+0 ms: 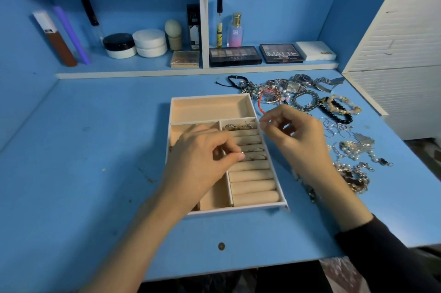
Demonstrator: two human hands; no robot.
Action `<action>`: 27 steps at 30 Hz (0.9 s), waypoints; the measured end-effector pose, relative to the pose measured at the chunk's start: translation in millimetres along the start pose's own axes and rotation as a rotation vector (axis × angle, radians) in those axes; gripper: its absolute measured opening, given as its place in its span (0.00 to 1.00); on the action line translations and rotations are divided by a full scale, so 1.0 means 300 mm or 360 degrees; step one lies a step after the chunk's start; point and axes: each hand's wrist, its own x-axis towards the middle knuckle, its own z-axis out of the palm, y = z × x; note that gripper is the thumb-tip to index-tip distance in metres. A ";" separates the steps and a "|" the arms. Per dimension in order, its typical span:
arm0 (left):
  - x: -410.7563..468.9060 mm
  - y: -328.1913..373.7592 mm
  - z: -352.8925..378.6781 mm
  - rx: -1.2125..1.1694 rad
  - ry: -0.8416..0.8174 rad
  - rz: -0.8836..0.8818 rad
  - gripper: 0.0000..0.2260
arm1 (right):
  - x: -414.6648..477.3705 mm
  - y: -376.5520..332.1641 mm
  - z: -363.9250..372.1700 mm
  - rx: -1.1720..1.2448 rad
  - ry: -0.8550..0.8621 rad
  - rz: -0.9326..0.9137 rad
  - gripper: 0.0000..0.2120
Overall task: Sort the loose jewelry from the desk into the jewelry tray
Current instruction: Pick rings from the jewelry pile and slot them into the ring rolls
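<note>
A beige jewelry tray [210, 98] with a white rim lies mid-desk. Its right side holds padded ring rolls [253, 183], and several rings [241, 126] sit in the upper slots. My left hand [202, 161] hovers over the rolls, thumb and fingers pinching a small ring at the slots. My right hand [296, 135] is beside the tray's right edge, thumb and forefinger pinched together on something too small to make out. Loose jewelry [310, 99] covers the desk to the right: watches, bead bracelets, a red bangle [260, 104], hoop earrings [334, 128], chains [353, 175].
A low shelf at the back carries cream jars [150, 43], tubes, perfume bottles [235, 30] and eyeshadow palettes [235, 55]. A white louvred panel [393, 54] stands at the right. A small dark knob [221, 246] sits near the desk's front edge.
</note>
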 end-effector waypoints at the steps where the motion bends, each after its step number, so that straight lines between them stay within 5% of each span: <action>1: -0.005 0.003 -0.003 0.0007 -0.0037 0.0004 0.04 | -0.001 0.005 0.004 -0.0010 0.0024 -0.0011 0.04; 14: 0.027 0.039 -0.053 0.0438 -0.0633 0.0165 0.06 | -0.019 0.033 0.000 -0.0126 0.0076 -0.0143 0.03; 27: 0.029 0.059 -0.067 0.0527 -0.0661 0.0171 0.05 | -0.019 0.035 -0.002 -0.0084 0.0071 -0.0145 0.04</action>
